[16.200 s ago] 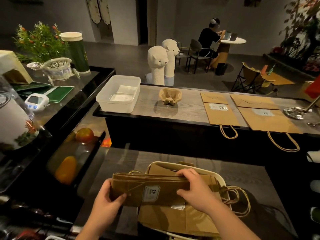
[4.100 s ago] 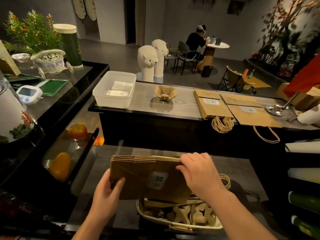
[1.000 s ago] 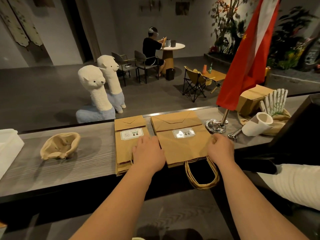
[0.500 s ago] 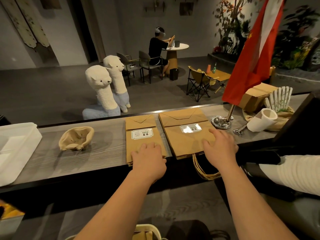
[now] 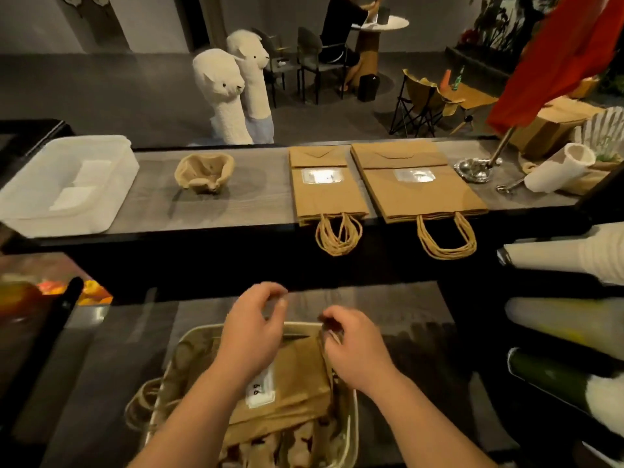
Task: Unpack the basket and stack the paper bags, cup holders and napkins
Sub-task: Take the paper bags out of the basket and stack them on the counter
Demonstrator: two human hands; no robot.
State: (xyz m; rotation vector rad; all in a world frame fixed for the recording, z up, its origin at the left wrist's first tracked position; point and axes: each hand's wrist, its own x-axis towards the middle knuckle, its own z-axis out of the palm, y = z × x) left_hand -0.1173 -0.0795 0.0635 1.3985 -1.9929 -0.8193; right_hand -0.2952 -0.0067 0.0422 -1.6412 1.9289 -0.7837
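A café: service counter (image 5: pixel 256 197) bearing takeaway paper bags (image 5: pixel 329 194), seated person (image 5: pixel 341 28) at a round table (image 5: pixel 385 23) beyond

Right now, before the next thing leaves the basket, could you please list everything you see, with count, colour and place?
tub: one, white, left end of upper counter, napkins inside
cup holder: one, beige, right of the tub
narrow bag stack: one, brown, counter centre, handles overhanging
wide bag stack: one, brown, to its right
alpaca figures: two, white, floor behind counter
flag: one, red, right, on metal stand
paper roll: one, white, counter's far right
basket: one, cream, lower counter
loose bag: one, brown, in the basket
left hand: above the basket, holding nothing visible
right hand: pinches the loose bag's edge
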